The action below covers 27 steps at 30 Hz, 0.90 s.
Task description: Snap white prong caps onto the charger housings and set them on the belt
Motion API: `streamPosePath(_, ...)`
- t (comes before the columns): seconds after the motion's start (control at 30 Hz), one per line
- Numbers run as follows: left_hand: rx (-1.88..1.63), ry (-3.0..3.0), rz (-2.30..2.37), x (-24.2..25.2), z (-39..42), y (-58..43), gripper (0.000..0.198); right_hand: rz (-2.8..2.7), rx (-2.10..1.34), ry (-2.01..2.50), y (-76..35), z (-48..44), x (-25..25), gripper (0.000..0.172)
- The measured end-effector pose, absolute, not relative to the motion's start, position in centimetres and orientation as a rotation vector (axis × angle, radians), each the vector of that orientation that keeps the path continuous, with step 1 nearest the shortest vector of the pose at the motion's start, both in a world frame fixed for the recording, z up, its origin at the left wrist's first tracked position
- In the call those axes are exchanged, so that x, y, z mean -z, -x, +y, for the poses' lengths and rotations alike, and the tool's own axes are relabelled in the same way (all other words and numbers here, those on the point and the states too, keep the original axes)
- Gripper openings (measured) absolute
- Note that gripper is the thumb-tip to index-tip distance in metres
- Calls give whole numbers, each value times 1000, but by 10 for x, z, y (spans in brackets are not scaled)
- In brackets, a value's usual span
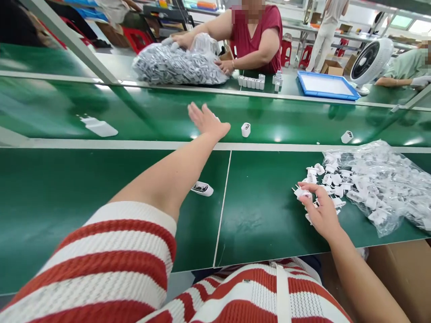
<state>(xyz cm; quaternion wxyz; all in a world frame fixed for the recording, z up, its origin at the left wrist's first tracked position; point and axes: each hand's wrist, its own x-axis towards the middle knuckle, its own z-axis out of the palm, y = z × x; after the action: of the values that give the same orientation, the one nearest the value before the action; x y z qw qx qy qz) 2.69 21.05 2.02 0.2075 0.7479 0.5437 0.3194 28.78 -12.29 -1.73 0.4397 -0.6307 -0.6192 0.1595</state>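
Observation:
My left hand [209, 122] stretches out over the green conveyor belt, its fingers spread. A bit of something white shows behind it, mostly hidden. Just right of that hand, a white charger housing [246, 129] stands on the belt with its open end showing. Another white housing [202, 188] lies on the near table, partly covered by my left forearm. My right hand [319, 208] pinches a white plug head with metal pins [302, 194] between thumb and fingers. Beside it lies a loose pile of similar plug heads [336, 179], spilling from a clear plastic bag [387, 179].
On the belt are a white charger with pins [101, 127] at left and another housing [346, 137] at right. Across it, a person in a red top [257, 40] handles a bulging bag of parts [182, 63]. A blue tray [326, 85] and a fan [372, 60] stand nearby.

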Motion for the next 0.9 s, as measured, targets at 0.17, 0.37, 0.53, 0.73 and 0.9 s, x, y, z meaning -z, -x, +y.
streamPosePath(0.17,-527,-2084,1781,-22,197,-76,79,-1166,-789,1531,-278,-123,6,35)
streamPosePath(0.37,-465,-2005,1779,-27,194,-86,40,-1082,-1108,1564,-276,-128,1,50)
streamPosePath(0.53,-552,-2219,1319,-35,121,-76,36,-938,-1220,1479,-289,-126,9,55)
streamPosePath(0.73,-688,-2168,888,-6,-3,-50,30,-974,-1189,1360,-268,-116,-12,60)
streamPosePath(0.9,-643,-1940,886,21,-32,-29,41,-1044,-1159,1398,-259,-112,-17,36)
